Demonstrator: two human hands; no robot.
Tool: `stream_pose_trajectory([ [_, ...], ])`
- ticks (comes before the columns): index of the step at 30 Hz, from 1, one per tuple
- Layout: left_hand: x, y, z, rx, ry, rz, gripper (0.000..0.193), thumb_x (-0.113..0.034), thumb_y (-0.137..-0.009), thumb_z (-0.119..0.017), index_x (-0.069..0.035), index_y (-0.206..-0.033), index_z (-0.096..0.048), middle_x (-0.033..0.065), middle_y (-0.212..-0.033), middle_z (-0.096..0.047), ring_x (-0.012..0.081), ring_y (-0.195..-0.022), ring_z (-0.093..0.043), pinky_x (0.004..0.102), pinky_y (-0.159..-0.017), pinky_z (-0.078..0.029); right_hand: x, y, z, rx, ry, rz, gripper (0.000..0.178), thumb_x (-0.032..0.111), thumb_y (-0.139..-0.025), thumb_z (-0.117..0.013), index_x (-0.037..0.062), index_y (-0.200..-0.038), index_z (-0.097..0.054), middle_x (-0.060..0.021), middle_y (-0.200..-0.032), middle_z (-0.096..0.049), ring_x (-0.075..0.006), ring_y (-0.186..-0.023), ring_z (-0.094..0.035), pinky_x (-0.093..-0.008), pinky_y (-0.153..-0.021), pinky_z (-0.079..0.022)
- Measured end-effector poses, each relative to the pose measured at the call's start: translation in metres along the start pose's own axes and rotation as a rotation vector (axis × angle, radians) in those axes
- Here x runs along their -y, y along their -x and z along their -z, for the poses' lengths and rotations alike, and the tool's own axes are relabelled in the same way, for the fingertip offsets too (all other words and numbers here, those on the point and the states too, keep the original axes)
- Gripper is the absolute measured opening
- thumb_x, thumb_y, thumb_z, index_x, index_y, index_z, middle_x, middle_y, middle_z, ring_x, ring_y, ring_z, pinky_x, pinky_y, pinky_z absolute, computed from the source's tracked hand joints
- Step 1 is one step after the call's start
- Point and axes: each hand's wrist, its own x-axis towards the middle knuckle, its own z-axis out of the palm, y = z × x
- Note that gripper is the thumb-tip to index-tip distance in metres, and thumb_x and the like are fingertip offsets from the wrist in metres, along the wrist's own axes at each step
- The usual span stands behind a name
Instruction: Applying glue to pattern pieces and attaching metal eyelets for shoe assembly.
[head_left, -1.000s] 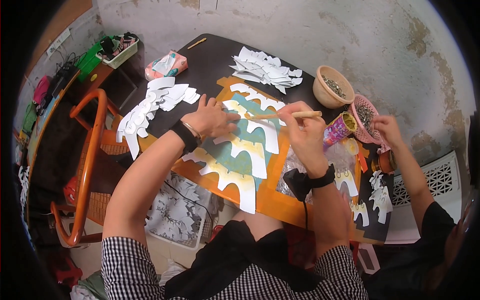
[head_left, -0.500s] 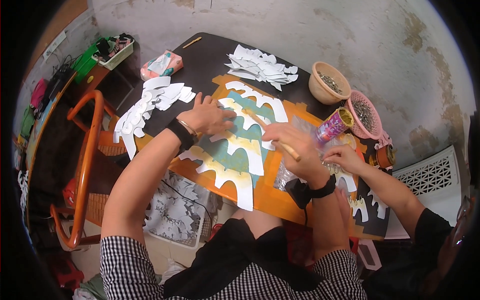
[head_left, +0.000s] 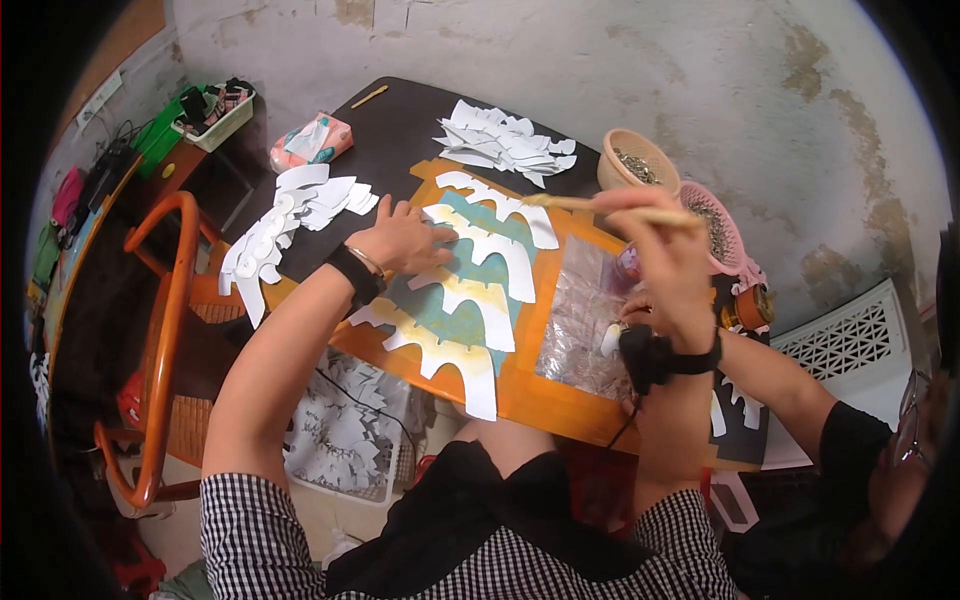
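The wooden-handled brush (head_left: 570, 203) lies nearly level across the view, its bristle end pointing left and its handle running to the right, tipped slightly down. The right hand (head_left: 660, 245) grips it around the handle, blurred, above the right part of the table (head_left: 415, 115); the bristle end overlaps the edge of the topmost arched paper cutout (head_left: 543, 232) — whether they touch, I cannot tell.

The left hand (head_left: 405, 238) is spread palm-down, fingers loose and clasping nothing visible, over the left ends of the middle cutouts (head_left: 495, 255). These yellow-smeared pieces slant from upper left to lower right on a teal patch (head_left: 455, 270), between the hands; the lowest cutout (head_left: 470, 375) is nearest the person.

Behind the right hand, a beige basket (head_left: 608, 172) and a pink basket (head_left: 741, 238) hold small metal pieces — the hand partly covers both. Beneath the table, a white crate (head_left: 340, 486) contains white scraps (head_left: 340, 425). At far left, a pale basket (head_left: 225, 128) holds dark and plaid cloth.
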Motion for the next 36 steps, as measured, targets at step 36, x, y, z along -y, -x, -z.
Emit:
stream_pose_trajectory([
  [36, 0.003, 0.001, -0.003, -0.052, -0.003, -0.035, 0.054, -0.056, -0.097, -0.045, -0.029, -0.143, -0.054, 0.0269, -0.139, -0.051, 0.0428, -0.136, -0.039, 0.0608, -0.117, -0.015, -0.054, -0.011, 0.098, -0.662, 0.329, -0.085, 0.020, 0.016, -0.096, -0.070, -0.0035, -0.094, -0.065, -0.0076, -0.083, -0.068, -0.0111, -0.073, -0.065, -0.0242, -0.063, -0.055],
])
